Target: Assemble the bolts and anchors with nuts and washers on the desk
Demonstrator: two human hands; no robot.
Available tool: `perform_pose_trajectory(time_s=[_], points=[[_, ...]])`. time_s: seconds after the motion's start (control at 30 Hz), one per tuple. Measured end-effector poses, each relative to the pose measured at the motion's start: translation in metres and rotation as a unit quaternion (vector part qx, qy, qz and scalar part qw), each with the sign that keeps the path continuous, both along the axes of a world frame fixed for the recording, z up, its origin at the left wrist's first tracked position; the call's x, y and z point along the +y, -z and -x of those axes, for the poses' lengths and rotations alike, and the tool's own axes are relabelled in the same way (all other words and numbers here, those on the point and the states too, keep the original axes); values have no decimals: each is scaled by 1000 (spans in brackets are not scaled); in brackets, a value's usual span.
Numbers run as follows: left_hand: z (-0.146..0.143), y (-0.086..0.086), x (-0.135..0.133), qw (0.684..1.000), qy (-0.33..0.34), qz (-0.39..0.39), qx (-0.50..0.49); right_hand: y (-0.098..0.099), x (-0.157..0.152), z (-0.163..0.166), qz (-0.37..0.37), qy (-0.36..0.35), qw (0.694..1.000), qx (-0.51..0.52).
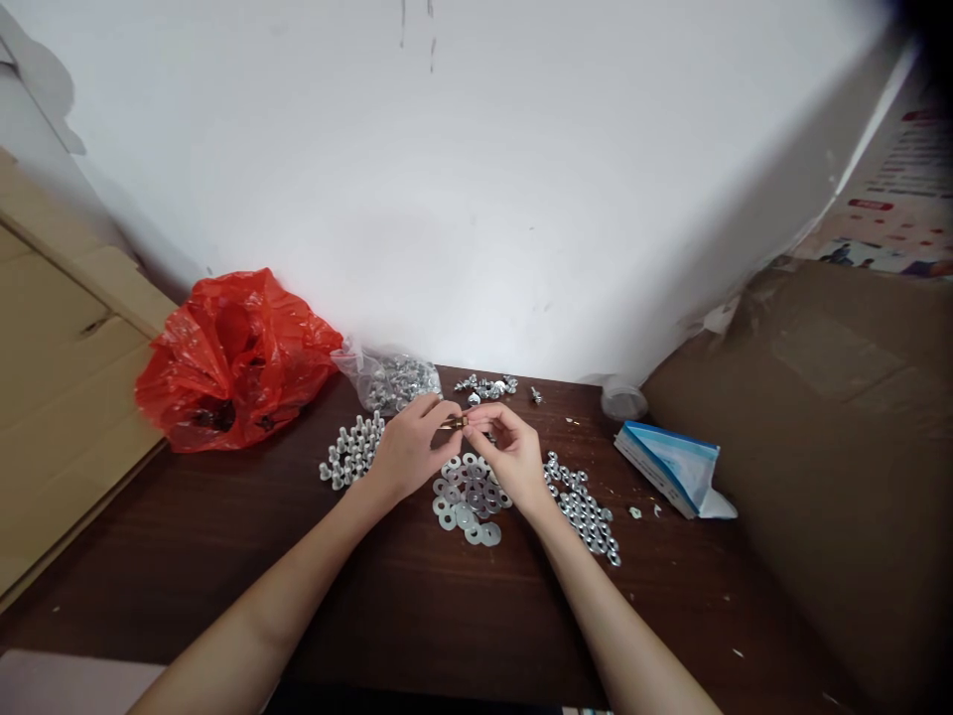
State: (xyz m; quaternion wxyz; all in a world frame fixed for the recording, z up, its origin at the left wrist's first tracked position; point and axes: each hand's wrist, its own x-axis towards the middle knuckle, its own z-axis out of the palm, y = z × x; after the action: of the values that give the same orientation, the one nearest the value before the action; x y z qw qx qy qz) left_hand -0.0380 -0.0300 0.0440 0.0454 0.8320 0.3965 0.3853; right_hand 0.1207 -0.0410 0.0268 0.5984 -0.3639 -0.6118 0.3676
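My left hand (409, 447) and my right hand (512, 452) meet above the dark wooden table (417, 606). Both pinch a small bolt (454, 423) held level between them; a small metal piece sits on it at my right fingertips. Just below the hands lies a pile of flat washers (468, 497). Upright bolts (349, 452) stand in a cluster left of my left hand. A strip of nuts (585, 506) lies right of my right hand.
A red plastic bag (234, 357) sits at the back left, a clear bag of hardware (391, 379) beside it. Assembled pieces (487, 387) lie near the wall. A blue-white packet (674, 467) and a cardboard box (819, 447) are on the right; cardboard (60, 377) stands left.
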Motion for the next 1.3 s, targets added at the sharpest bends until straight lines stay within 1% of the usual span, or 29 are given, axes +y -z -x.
perform_pose_trajectory(time_s=[0.1, 0.2, 0.33, 0.43, 0.5, 0.6, 0.77, 0.87, 1.03, 1.3], points=[[0, 1, 1, 1000, 2, -1, -1, -1, 0, -1, 15, -3, 1000, -10], [0, 2, 1, 1000, 1, -11, 3, -2, -2, -3, 35, 20, 998, -54], [0, 1, 0, 1000, 1, -26, 14, -5, -5, -4, 9, 49, 985, -165], [0, 1, 0, 999, 22, -27, 19, -5, -5, -4, -4, 48, 980, -193], [0, 2, 1, 999, 38, -21, 6, -4, -4, -4, 6, 48, 983, -176], [1, 3, 4, 998, 50, -3, -27, -1, -1, -6, 33, 48, 991, -122], [3, 3, 6, 996, 38, 29, -77, 1, 5, -11, 72, 46, 996, -17], [4, 0, 7, 994, 29, 41, -100, 1, 8, -15, 84, 55, 995, 26], [7, -3, 11, 988, 25, 54, -142, 0, 10, -17, 86, 61, 994, 38], [11, -8, 13, 988, 38, 71, -132, -4, 9, -18, 77, 51, 995, 36]])
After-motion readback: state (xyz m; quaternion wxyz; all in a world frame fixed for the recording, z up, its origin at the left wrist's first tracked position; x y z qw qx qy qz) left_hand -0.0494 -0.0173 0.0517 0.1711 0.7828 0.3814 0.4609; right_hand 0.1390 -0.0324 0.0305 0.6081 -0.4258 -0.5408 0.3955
